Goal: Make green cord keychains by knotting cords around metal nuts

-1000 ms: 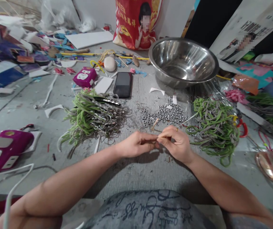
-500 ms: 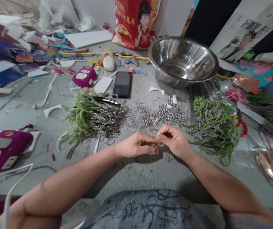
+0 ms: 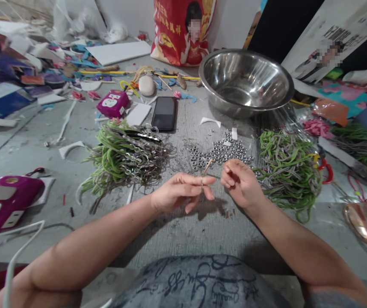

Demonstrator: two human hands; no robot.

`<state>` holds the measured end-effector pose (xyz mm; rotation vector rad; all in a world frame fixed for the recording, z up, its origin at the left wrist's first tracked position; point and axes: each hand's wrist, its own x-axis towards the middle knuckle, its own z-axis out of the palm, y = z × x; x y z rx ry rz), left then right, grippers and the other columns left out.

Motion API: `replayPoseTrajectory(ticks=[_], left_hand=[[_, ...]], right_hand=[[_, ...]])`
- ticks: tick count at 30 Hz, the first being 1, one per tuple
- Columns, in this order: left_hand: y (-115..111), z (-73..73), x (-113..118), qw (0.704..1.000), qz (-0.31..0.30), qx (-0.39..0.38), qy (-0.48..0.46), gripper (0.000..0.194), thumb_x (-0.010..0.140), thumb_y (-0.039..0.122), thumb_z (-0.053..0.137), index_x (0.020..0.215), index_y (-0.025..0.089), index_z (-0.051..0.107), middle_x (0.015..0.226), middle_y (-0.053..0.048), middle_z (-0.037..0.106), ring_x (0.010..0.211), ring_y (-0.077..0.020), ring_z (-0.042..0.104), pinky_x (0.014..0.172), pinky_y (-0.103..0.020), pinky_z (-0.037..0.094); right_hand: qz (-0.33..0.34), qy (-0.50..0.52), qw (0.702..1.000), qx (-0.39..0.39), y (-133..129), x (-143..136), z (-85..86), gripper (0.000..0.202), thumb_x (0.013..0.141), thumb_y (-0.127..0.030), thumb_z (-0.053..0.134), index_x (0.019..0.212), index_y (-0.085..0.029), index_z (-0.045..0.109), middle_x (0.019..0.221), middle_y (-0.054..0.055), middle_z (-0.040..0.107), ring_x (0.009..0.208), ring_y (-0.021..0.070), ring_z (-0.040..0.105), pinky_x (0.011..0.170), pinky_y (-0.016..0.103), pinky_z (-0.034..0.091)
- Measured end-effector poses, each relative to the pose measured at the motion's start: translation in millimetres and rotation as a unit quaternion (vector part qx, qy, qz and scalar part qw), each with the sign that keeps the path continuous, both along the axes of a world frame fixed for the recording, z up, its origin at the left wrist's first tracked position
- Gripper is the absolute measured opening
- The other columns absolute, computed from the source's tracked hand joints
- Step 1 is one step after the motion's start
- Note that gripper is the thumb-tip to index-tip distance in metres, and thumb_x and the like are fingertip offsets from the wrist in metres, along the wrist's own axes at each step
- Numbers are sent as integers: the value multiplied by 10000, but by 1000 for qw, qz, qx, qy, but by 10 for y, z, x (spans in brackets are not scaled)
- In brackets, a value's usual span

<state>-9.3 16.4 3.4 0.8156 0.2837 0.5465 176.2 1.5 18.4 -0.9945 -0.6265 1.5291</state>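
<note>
Clockwise from the hands: metal-studded bundle [image 3: 128,154] at ten; metal rings [image 3: 229,156], loose, at twelve; plainer cords [image 3: 288,169] at three; left hand [image 3: 177,191], grip spread; right hand [image 3: 243,184], grip curled, contents indiscernible.

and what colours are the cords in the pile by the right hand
Green and grey cords, seen in the head view.

Gold Chinese characters, the last reading 祥, stand on the red bag [image 3: 177,47] at the far edge of the desk [image 3: 167,235], small dark script on the grey shirt [image 3: 183,282] reads "Quality", and the lettering on the pale poster [image 3: 359,25] beyond the far right corner is unclear.
</note>
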Motion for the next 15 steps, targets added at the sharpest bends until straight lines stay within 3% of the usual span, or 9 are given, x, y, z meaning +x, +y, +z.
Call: replayPoseTrajectory(ticks=[4,7,9,11,13,15], left_hand=[[21,1,2,996,71,-27,-36,333,776,249,550,1095,274,644,1010,-24,694,369,-16,471,335,-162,301],[32,45,-7,992,119,-30,-24,387,796,238,493,1167,289,589,1209,-38,608,389,-7,482,365,-174,343],[38,78,-11,989,142,-31,-15,406,799,230,483,1189,307,570,1313,-38,527,411,-6,503,388,-182,376],[43,98,-11,988,155,-27,-3,435,793,213,485,1208,321,553,1376,-41,459,429,-6,520,398,-183,395],[48,102,-7,986,162,-9,19,478,782,186,491,1238,322,529,1398,-55,430,435,-1,520,403,-179,407],[48,95,0,984,171,24,53,516,776,171,506,1271,316,500,1383,-70,449,438,5,502,405,-171,414]], right_hand=[[-26,-40,998,32,27,10,-104,175,640,-301,732,616,-208,586,501,-87,466,378,31,362,392,177,316],[-44,-163,978,118,-1,4,-189,85,715,-274,678,664,-227,629,508,-75,491,417,52,416,419,191,353],[-52,-309,923,223,-36,5,-216,27,751,-223,648,730,-234,660,602,-43,576,527,79,517,483,209,417],[-50,-443,829,337,-71,12,-218,81,771,-173,627,811,-228,672,720,-5,636,655,107,587,569,234,473],[-43,-527,737,422,-99,26,-205,126,786,-147,611,883,-209,663,765,19,653,699,121,609,612,249,496],[-37,-571,672,469,-115,46,-186,151,792,-133,603,926,-183,651,775,37,659,693,126,611,626,255,502]])
